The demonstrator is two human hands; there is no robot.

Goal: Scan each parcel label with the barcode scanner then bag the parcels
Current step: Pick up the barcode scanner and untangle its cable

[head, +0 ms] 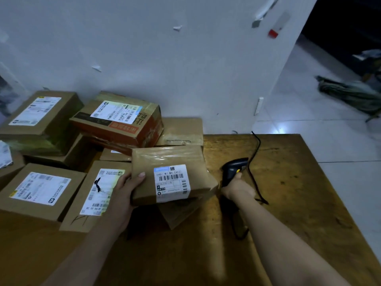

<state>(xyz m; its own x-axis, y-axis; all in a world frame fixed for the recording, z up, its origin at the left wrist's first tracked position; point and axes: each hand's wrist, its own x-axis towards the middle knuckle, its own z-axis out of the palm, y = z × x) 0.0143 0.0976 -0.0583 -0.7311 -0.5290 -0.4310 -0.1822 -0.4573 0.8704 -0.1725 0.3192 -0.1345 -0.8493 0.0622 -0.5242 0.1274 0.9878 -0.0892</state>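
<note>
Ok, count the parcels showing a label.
6: rear-left box, orange-printed box, held parcel in the left hand, front-left box, pen-marked box beside it, edge parcel cut off at left. Others may be hidden.

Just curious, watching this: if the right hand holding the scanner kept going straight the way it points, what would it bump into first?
Probably the small parcel that the left hand holds: the right hand aims the scanner up-left toward its edge. Depth is unclear, so it might pass just behind.

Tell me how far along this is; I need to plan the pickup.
Nothing looks bagged: no bag is in view. In hand: the left hand holds a small parcel, label up, while the right hand grips the barcode scanner beside it. Left: the piled boxes, then bagging.
</note>
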